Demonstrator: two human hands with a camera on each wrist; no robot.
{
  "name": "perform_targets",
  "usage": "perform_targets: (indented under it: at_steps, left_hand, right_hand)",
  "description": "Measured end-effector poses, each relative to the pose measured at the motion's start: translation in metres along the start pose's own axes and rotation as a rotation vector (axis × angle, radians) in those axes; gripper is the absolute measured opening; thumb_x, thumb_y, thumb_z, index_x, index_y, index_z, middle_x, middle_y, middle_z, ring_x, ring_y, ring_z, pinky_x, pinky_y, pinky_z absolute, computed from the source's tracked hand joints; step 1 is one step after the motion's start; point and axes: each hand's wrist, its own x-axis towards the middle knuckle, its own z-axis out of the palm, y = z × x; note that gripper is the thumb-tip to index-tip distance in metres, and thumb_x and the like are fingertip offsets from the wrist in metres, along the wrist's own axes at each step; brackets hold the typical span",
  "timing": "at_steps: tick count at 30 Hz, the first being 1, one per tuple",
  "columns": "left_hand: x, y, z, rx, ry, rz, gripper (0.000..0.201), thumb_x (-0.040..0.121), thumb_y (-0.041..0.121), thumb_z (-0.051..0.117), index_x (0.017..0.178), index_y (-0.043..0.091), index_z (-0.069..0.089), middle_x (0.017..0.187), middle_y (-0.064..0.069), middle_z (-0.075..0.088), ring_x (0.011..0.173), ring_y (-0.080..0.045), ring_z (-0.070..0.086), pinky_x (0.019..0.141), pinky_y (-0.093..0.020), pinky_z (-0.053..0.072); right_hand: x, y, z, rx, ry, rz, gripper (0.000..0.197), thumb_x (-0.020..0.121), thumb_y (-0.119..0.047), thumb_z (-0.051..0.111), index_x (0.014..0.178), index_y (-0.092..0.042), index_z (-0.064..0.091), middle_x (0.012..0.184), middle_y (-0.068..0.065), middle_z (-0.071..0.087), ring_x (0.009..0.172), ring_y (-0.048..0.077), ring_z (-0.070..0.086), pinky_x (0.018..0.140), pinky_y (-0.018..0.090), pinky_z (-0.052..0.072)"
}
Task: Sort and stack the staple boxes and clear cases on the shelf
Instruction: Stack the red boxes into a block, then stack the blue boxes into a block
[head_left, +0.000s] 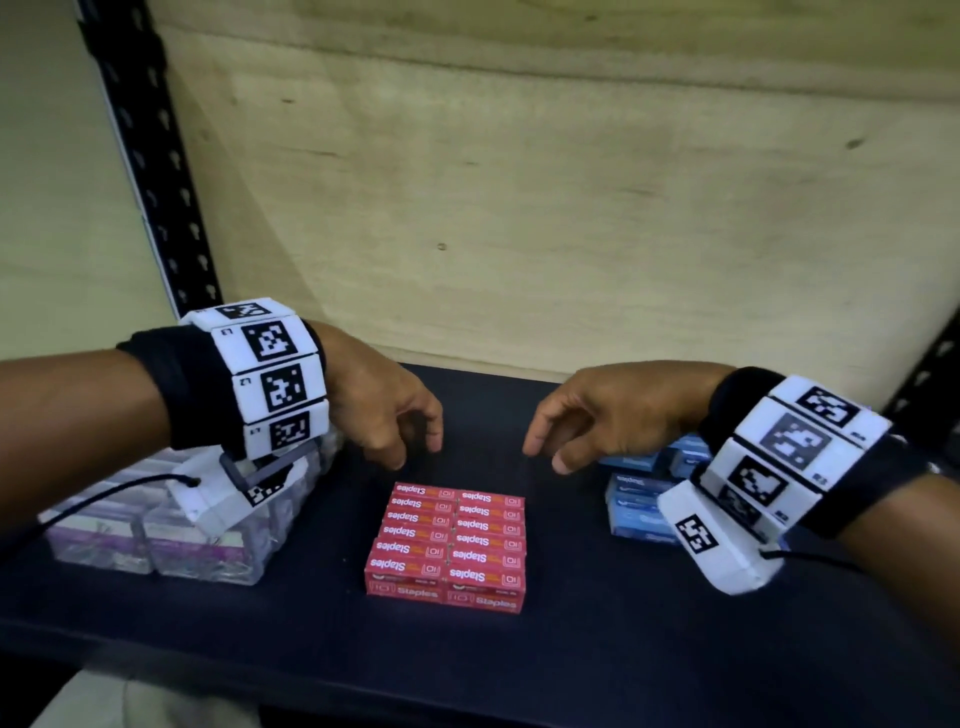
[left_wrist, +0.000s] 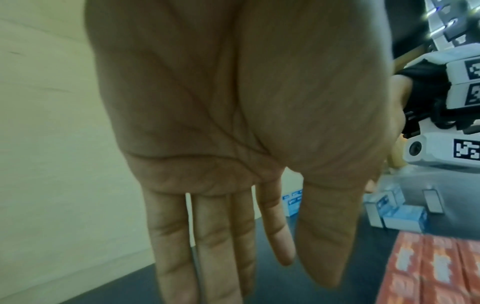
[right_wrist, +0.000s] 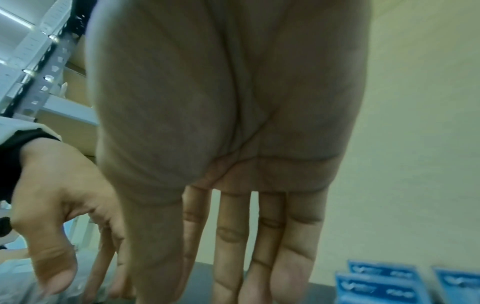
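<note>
Red staple boxes (head_left: 447, 545) lie in a neat two-column stacked block at the middle of the dark shelf (head_left: 597, 649). Clear cases (head_left: 171, 535) sit at the left, under my left wrist. Blue staple boxes (head_left: 644, 499) are piled at the right, partly hidden by my right wrist. My left hand (head_left: 395, 415) hovers just behind the red block, fingers relaxed and pointing down, holding nothing. My right hand (head_left: 582, 421) hovers opposite it, also empty. In the wrist views both palms show straight fingers: left hand (left_wrist: 233, 236), right hand (right_wrist: 246, 236), blue boxes (right_wrist: 384, 283), red boxes (left_wrist: 436, 271).
A plywood back panel (head_left: 571, 208) closes the shelf behind. A black perforated upright (head_left: 150, 171) stands at the left and another at the right edge (head_left: 930, 374). Bare dark shelf surface lies in front of the red block.
</note>
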Motion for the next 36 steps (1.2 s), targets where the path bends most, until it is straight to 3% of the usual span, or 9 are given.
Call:
perform_targets:
  at_steps: [3,8,14,17,23,28,36]
  left_hand:
    - [0.005,0.016,-0.011,-0.026,0.098,0.029,0.032,0.092,0.032,0.064,0.123,0.031,0.057,0.115,0.007,0.068,0.106,-0.012,0.064,0.097,-0.031,0.049]
    - [0.017,0.058,-0.026,-0.003,0.202,0.103,0.021,0.092,0.039,0.062,0.112,0.032,0.061,0.105,0.011,0.068,0.089,-0.006,0.065,0.072,-0.018,0.045]
    - [0.039,0.111,-0.02,0.084,0.285,0.173,0.018,0.09,0.045,0.063,0.094,0.028,0.063,0.091,0.012,0.067,0.082,-0.006,0.062,0.069,-0.023,0.046]
    - [0.048,0.127,-0.012,0.142,0.249,0.149,0.028,0.087,0.055,0.061,0.089,0.027,0.062,0.086,0.009,0.07,0.081,-0.011,0.064,0.071,-0.027,0.049]
    - [0.06,0.14,-0.005,0.226,0.223,0.05,0.046,0.081,0.071,0.056,0.091,0.026,0.063,0.089,0.009,0.068,0.084,-0.012,0.063,0.065,-0.027,0.044]
    - [0.065,0.141,-0.004,0.246,0.159,-0.019,0.063,0.08,0.082,0.041,0.095,0.024,0.062,0.094,0.002,0.069,0.088,-0.016,0.063,0.076,-0.032,0.049]
    - [0.07,0.14,-0.003,0.265,0.119,-0.047,0.066,0.078,0.083,0.042,0.096,0.023,0.063,0.095,0.0,0.071,0.089,-0.016,0.065,0.081,-0.033,0.052]
  right_hand:
    - [-0.021,0.02,-0.01,0.03,0.073,0.043,0.023,0.088,-0.031,0.073,0.111,-0.035,0.069,0.099,-0.013,0.074,0.096,0.004,0.067,0.099,0.032,0.049]
    - [-0.055,0.057,-0.014,0.045,0.144,0.134,0.017,0.085,-0.031,0.076,0.101,-0.033,0.07,0.091,-0.011,0.075,0.091,0.009,0.069,0.096,0.034,0.05]
    - [-0.09,0.094,0.0,0.084,0.189,0.228,0.015,0.08,-0.033,0.08,0.091,-0.029,0.071,0.089,-0.001,0.074,0.073,0.008,0.062,0.075,0.027,0.047]
    - [-0.098,0.106,0.01,0.111,0.178,0.244,0.015,0.079,-0.033,0.081,0.09,-0.028,0.071,0.088,-0.002,0.074,0.07,0.005,0.059,0.073,0.025,0.047]
    - [-0.098,0.118,0.027,0.151,0.191,0.221,0.017,0.079,-0.036,0.081,0.089,-0.027,0.07,0.077,-0.008,0.07,0.063,-0.003,0.055,0.067,0.017,0.043]
    - [-0.096,0.118,0.032,0.123,0.202,0.218,0.016,0.082,-0.039,0.078,0.09,-0.028,0.069,0.074,-0.015,0.068,0.059,-0.008,0.054,0.064,0.013,0.04]
    - [-0.089,0.102,0.035,0.065,0.201,0.128,0.015,0.085,-0.041,0.074,0.095,-0.031,0.071,0.068,-0.015,0.063,0.055,-0.007,0.052,0.06,0.014,0.038]
